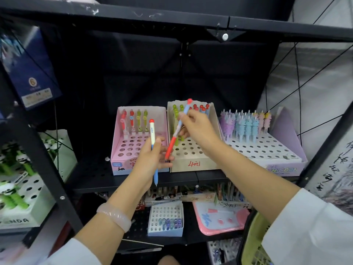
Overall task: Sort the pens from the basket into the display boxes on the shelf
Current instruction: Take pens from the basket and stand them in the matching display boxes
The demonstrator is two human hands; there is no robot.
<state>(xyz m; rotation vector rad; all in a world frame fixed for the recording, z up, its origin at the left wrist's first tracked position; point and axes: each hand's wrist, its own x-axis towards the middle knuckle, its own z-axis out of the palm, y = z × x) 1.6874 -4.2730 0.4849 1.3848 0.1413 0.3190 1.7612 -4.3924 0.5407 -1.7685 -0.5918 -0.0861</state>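
Over beige box (193,161), hands (196,127) hold pens (176,134).

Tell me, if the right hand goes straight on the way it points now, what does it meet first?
Probably the pens standing at the back of the beige display box; the right hand already hovers over that box, though depth is unclear.

A white pen (152,136) with a red cap and blue tip stands near upright in front of the pink display box (140,142). At its 2 o'clock, a pen with a red grip and light blue barrel (178,129) tilts over the beige display box (193,138). A lilac display box (267,146) sits at 3 o'clock, a green basket (252,243) at 5 o'clock
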